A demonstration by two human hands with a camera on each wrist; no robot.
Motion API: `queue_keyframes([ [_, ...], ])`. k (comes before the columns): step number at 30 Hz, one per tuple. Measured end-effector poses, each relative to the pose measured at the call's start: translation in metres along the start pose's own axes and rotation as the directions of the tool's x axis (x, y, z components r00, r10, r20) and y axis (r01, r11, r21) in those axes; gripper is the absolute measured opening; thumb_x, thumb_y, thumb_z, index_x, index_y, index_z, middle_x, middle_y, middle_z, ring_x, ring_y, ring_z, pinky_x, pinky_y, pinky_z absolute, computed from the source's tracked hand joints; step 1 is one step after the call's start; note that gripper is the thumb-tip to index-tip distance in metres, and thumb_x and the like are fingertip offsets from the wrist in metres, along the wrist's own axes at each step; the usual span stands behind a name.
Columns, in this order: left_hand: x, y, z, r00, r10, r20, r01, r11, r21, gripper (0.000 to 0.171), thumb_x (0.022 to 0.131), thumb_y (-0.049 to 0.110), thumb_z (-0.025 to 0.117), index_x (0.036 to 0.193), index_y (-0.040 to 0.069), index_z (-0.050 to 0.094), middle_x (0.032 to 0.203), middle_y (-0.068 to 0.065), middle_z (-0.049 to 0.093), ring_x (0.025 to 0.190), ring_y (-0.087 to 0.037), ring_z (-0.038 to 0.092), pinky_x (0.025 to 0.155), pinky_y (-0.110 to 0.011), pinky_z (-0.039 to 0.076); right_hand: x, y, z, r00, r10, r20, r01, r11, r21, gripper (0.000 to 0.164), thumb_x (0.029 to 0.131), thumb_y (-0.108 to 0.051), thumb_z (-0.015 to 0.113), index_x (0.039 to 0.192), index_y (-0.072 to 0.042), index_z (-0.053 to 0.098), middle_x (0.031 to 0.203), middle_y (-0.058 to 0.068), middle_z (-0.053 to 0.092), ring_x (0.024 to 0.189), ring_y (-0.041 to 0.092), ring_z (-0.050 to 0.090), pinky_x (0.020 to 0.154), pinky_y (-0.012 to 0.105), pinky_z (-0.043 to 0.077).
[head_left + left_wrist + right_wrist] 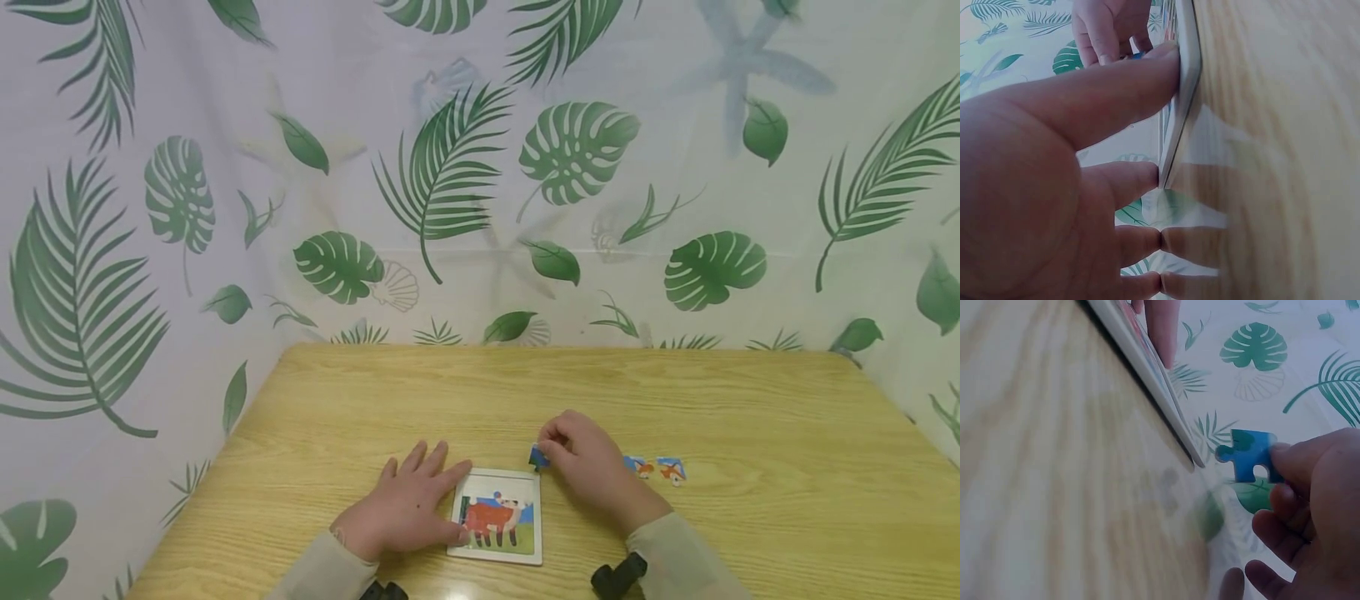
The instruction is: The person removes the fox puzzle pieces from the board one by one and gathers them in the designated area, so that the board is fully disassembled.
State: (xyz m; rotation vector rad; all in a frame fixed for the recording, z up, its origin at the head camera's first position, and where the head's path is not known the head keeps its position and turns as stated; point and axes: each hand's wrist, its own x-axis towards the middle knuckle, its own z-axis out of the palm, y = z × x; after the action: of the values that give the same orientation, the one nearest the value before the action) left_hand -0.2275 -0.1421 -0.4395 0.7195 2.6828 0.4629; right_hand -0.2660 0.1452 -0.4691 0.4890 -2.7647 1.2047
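A white-framed jigsaw puzzle (498,517) showing a red-brown cow lies on the wooden table; its upper strip shows the pale backing. My left hand (412,508) rests at the puzzle's left side, fingers spread, thumb over the frame's edge. In the left wrist view the thumb (1129,87) presses on the frame (1188,69). My right hand (588,467) pinches a blue jigsaw piece (538,457) just beyond the frame's upper right corner. The right wrist view shows this piece (1250,453) between thumb and fingers, its knob and notch visible, held apart from the frame.
Two loose jigsaw pieces, one partly behind the right hand (640,467) and one farther right (672,470), lie on the table (787,433). A white curtain (480,208) with green leaf prints stands along the table's back and left sides.
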Motion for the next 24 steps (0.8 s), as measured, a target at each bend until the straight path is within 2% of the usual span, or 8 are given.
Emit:
queue_keyframes([
  [6, 0.000, -0.001, 0.000, 1.000, 0.003, 0.003, -0.003, 1.000, -0.017, 0.085, 0.088, 0.057, 0.071, 0.159, 0.023, 0.038, 0.166, -0.018, 0.018, 0.151, -0.045, 0.009, 0.111, -0.073, 0.013, -0.002, 0.022, -0.022, 0.999, -0.002, 0.050, 0.004, 0.999, -0.036, 0.018, 0.101, -0.023, 0.064, 0.083, -0.027, 0.067, 0.099, -0.008, 0.057, 0.096, 0.014, 0.054, 0.089, 0.043, 0.045],
  [10, 0.000, -0.001, 0.000, 1.000, 0.002, 0.004, -0.002, 1.000, -0.018, 0.086, 0.087, 0.056, 0.072, 0.159, 0.024, 0.038, 0.166, -0.018, 0.019, 0.151, -0.045, 0.009, 0.111, -0.073, 0.013, -0.002, 0.037, -0.036, 0.996, 0.008, 0.086, -0.003, 0.998, -0.055, 0.023, 0.100, -0.022, 0.065, 0.078, -0.026, 0.069, 0.101, -0.006, 0.058, 0.098, 0.017, 0.055, 0.090, 0.044, 0.046],
  [14, 0.000, -0.001, 0.000, 1.000, 0.002, 0.007, -0.002, 1.000, -0.024, 0.086, 0.087, 0.056, 0.073, 0.159, 0.023, 0.038, 0.166, -0.018, 0.018, 0.151, -0.045, 0.009, 0.111, -0.073, 0.013, -0.004, 0.045, -0.046, 0.994, 0.014, 0.108, -0.004, 0.995, -0.098, 0.020, 0.099, -0.020, 0.065, 0.080, -0.024, 0.069, 0.102, -0.003, 0.058, 0.101, 0.020, 0.054, 0.092, 0.047, 0.045],
  [18, 0.000, -0.002, 0.000, 1.000, 0.003, 0.005, -0.003, 1.000, -0.030, 0.086, 0.087, 0.056, 0.072, 0.159, 0.023, 0.038, 0.166, -0.018, 0.018, 0.151, -0.045, 0.008, 0.111, -0.073, 0.012, -0.004, 0.048, -0.048, 0.994, 0.011, 0.106, 0.007, 0.986, -0.170, 0.015, 0.098, -0.020, 0.067, 0.084, -0.023, 0.069, 0.102, -0.002, 0.057, 0.105, 0.025, 0.052, 0.094, 0.051, 0.042],
  [24, 0.000, -0.002, 0.000, 1.000, 0.005, 0.003, -0.005, 1.000, -0.030, 0.086, 0.088, 0.056, 0.072, 0.159, 0.023, 0.037, 0.166, -0.018, 0.018, 0.151, -0.045, 0.008, 0.111, -0.073, 0.012, -0.005, 0.044, -0.041, 0.997, -0.007, 0.072, 0.028, 0.958, -0.284, 0.016, 0.096, -0.019, 0.071, 0.081, -0.023, 0.067, 0.102, -0.001, 0.056, 0.105, 0.029, 0.053, 0.091, 0.052, 0.043],
])
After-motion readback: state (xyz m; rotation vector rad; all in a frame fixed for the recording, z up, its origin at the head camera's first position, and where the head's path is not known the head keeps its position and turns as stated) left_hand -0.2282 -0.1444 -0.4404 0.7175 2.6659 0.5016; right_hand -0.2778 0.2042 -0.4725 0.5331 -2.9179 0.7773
